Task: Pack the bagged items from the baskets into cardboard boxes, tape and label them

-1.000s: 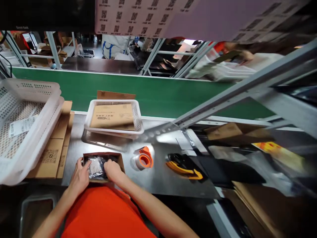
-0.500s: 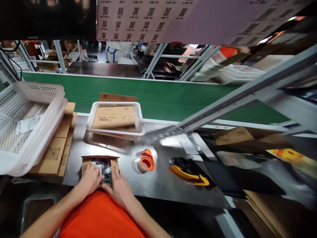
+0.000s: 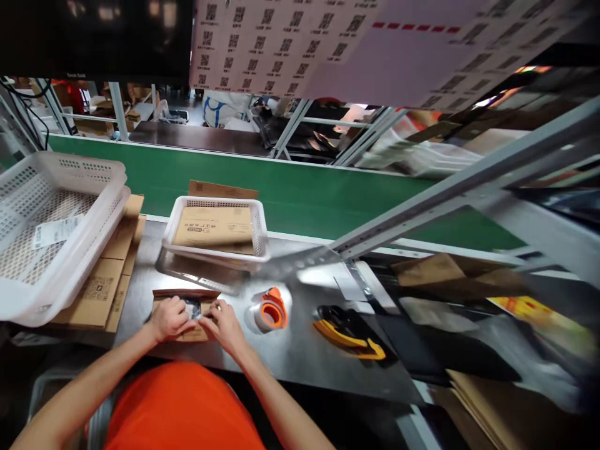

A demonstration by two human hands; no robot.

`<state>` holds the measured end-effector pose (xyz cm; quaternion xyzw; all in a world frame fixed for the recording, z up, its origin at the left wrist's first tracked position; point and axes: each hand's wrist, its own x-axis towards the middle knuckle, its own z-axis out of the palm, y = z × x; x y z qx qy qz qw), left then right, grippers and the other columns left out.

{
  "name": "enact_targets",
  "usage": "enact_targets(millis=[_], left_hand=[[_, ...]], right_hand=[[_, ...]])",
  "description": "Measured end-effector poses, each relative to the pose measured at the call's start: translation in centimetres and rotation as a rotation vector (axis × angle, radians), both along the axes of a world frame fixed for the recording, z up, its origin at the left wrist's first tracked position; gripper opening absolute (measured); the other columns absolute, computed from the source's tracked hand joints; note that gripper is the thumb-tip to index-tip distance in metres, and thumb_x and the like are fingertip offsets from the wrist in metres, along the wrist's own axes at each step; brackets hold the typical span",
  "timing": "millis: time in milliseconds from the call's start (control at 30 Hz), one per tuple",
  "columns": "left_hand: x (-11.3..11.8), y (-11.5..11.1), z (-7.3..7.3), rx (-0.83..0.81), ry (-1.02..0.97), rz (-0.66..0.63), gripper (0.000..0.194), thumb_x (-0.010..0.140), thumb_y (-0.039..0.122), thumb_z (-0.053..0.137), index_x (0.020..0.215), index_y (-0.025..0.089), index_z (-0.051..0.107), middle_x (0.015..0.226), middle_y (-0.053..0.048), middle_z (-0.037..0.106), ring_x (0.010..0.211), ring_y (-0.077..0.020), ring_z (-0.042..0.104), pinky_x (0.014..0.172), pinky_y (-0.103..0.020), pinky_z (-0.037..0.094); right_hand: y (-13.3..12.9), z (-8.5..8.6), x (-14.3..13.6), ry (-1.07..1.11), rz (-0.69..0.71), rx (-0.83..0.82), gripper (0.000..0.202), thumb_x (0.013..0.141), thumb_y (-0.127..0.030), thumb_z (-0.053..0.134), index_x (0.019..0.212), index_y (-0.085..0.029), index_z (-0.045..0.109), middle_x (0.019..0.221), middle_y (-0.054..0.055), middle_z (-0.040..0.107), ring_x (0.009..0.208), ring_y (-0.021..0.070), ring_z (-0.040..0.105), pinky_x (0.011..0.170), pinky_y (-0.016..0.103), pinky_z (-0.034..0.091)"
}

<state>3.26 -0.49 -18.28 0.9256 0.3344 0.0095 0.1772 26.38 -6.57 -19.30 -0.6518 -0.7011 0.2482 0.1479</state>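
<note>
A small cardboard box [image 3: 194, 335] stands at the near edge of the metal bench, its back flap raised. Inside it a dark item in clear plastic [image 3: 192, 307] shows between my hands; its kind cannot be made out. My left hand [image 3: 169, 319] is on the box's left part, fingers curled and thumb stretched toward the middle. On the right side, my right hand [image 3: 225, 325] pinches the box's edge between thumb and bent fingers. The hands cover much of the box's sides.
An orange tape dispenser [image 3: 272, 312] and a black-and-yellow tool [image 3: 349, 331] lie to the right. Behind is a white basket [image 3: 261, 234] holding flat cartons. Stacked white crates [image 3: 100, 215] and flattened cardboard [image 3: 96, 294] stand left. A metal frame bar [image 3: 422, 194] slants across the right.
My hands have gone from lying fairly flat over the box to curled fingers at its sides. The box's near panel now shows below them. The view has shifted slightly.
</note>
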Motion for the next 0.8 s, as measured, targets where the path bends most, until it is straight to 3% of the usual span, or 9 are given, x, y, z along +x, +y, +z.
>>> enact_targets(millis=[67,167,233,300,433,567,633,700,800], left_hand=[[-0.1,-0.4,-0.6,0.02,-0.037,0.055,0.052,0.108,0.054,0.041,0.101,0.022,0.082,0.107,-0.017,0.075,0.109,-0.0298,0.067,0.096,-0.043,0.051],[0.2,-0.2,0.5,0.093,-0.088,0.199,0.051,0.099,0.057,0.061,0.14,0.027,0.069,0.144,-0.018,0.065,0.14,-0.0375,0.054,0.119,-0.055,0.035],[0.6,0.6,1.8,0.125,-0.081,0.318,0.09,0.082,0.061,0.082,0.158,0.024,0.051,0.165,-0.022,0.045,0.156,-0.0454,0.033,0.127,-0.063,0.021],[1.1,1.3,2.8,0.061,-0.025,0.394,0.116,0.067,0.059,0.094,0.162,0.016,0.043,0.168,-0.027,0.04,0.157,-0.0495,0.03,0.126,-0.063,0.025],[1.4,0.4,2.7,-0.133,0.053,0.411,0.076,0.083,0.044,0.085,0.149,0.018,0.057,0.153,-0.024,0.06,0.14,-0.0436,0.057,0.112,-0.054,0.046],[0.5,-1.2,2.6,-0.13,0.044,0.391,0.059,0.095,0.041,0.071,0.149,0.021,0.058,0.159,-0.021,0.055,0.146,-0.0416,0.053,0.115,-0.054,0.045],[-0.2,-0.4,3.7,-0.171,0.077,0.35,0.067,0.094,0.043,0.071,0.154,0.019,0.055,0.157,-0.022,0.058,0.141,-0.0409,0.058,0.111,-0.05,0.05],[-0.6,1.3,5.1,-0.218,0.129,0.306,0.067,0.091,0.04,0.073,0.153,0.019,0.056,0.144,-0.021,0.069,0.127,-0.0399,0.068,0.101,-0.046,0.055],[-0.8,4.3,6.6,-0.249,0.171,0.275,0.044,0.095,0.031,0.062,0.136,0.021,0.073,0.117,-0.018,0.081,0.109,-0.0378,0.076,0.091,-0.044,0.056]], right_hand=[[-0.6,-1.8,-0.8,0.085,-0.162,0.122,0.03,0.099,-0.045,0.068,0.11,-0.018,0.072,0.117,0.012,0.061,0.111,0.0277,0.061,0.101,0.04,0.053],[-1.3,-3.7,-1.4,0.21,-0.296,0.247,0.034,0.099,-0.054,0.063,0.109,-0.021,0.063,0.11,0.011,0.06,0.106,0.0287,0.062,0.096,0.043,0.056],[-1.6,-4.3,-1.5,0.221,-0.35,0.253,0.042,0.099,-0.061,0.059,0.115,-0.022,0.06,0.111,0.012,0.061,0.104,0.0301,0.063,0.094,0.046,0.058],[-1.8,-4.8,-1.3,0.177,-0.368,0.225,0.054,0.098,-0.064,0.057,0.131,-0.021,0.054,0.121,0.016,0.061,0.107,0.0319,0.063,0.095,0.048,0.058],[-2.1,-5.6,-0.8,0.027,-0.304,0.244,0.081,0.099,-0.061,0.055,0.159,-0.012,0.032,0.15,0.028,0.049,0.136,0.0409,0.054,0.11,0.059,0.05],[-2.8,-5.5,-0.5,-0.046,-0.259,0.31,0.086,0.099,-0.059,0.057,0.163,-0.008,0.03,0.158,0.032,0.043,0.148,0.0462,0.041,0.116,0.068,0.042],[-3.1,-4.6,-0.5,-0.058,-0.178,0.34,0.063,0.103,-0.048,0.053,0.155,-0.013,0.048,0.152,0.028,0.053,0.143,0.0429,0.049,0.115,0.066,0.044],[-2.9,-3.3,-0.9,-0.051,0.071,0.346,0.043,0.106,-0.036,0.046,0.142,-0.02,0.064,0.144,0.021,0.064,0.137,0.0361,0.057,0.114,0.06,0.047],[-1.5,-0.8,-2.2,-0.089,0.466,0.251,0.049,0.108,-0.042,0.046,0.151,-0.021,0.059,0.153,0.016,0.061,0.146,0.0335,0.051,0.121,0.058,0.041]])
